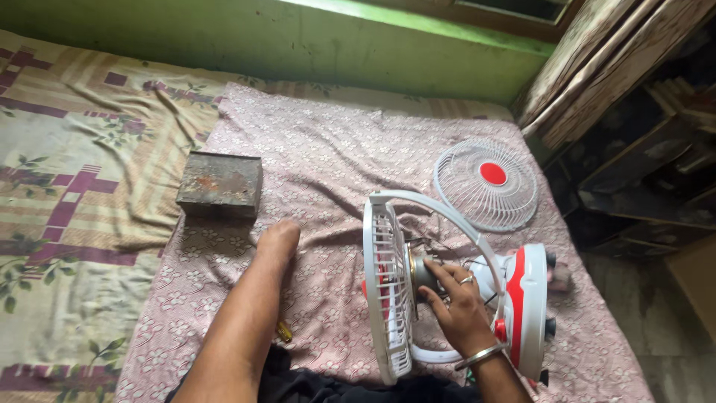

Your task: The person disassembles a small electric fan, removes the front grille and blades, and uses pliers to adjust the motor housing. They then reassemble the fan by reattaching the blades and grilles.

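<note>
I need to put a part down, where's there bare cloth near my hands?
Bare pink cloth lies between the rusty metal box and the loose fan grille. It is crowded around the right hand at the fan; the left hand rests below the box.

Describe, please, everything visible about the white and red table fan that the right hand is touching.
The white and red plastic table fan lies tipped on its side on the pink flowered bedsheet. Its rear wire grille stands on edge; the round red and white base points right, with dark knobs. A curved white handle arches over it. The motor and thin wires are exposed. The right hand grips the motor. A separate round white front grille with red centre lies beyond.
</note>
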